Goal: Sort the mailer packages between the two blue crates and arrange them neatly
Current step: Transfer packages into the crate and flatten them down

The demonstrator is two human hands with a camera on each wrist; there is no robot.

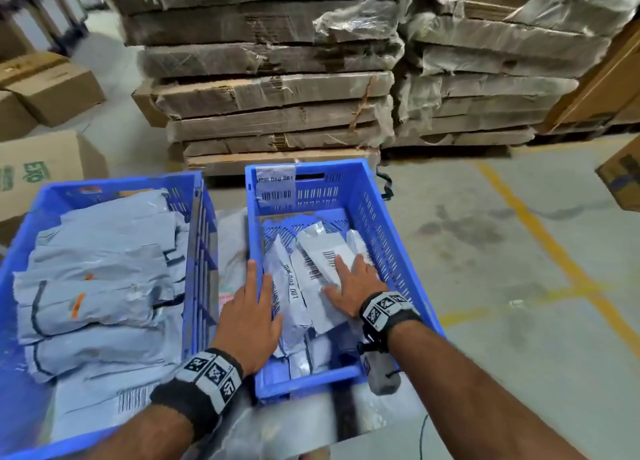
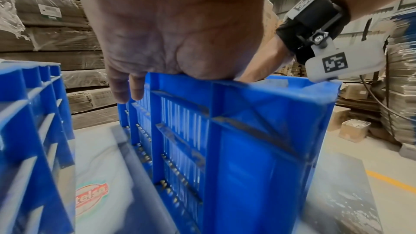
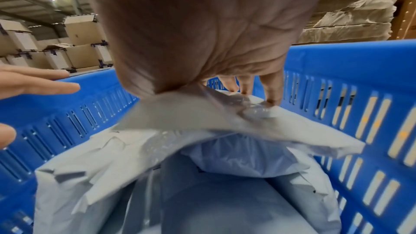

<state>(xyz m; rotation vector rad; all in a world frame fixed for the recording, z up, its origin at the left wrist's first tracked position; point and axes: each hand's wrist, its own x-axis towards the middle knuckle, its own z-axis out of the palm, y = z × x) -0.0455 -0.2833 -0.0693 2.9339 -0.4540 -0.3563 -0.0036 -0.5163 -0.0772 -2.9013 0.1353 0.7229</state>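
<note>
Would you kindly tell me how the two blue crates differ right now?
The left crate is piled nearly to its rim with grey mailers; the right crate holds fewer, its perforated floor partly bare. Only the right crate shows a barcode label and has both hands in it. Both are blue slotted plastic.

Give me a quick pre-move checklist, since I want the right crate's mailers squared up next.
1. Right hand flat on the mailers: ok.
2. Left hand on the right crate at its left wall: ok.
3. Mailers in the right crate lying neatly: not ok, they overlap at angles.
4. Left crate stack tidy: ok, roughly flat.
5. Right crate's floor free at the far end: ok.
6. Mailers hidden under the pile: cannot tell.
</note>
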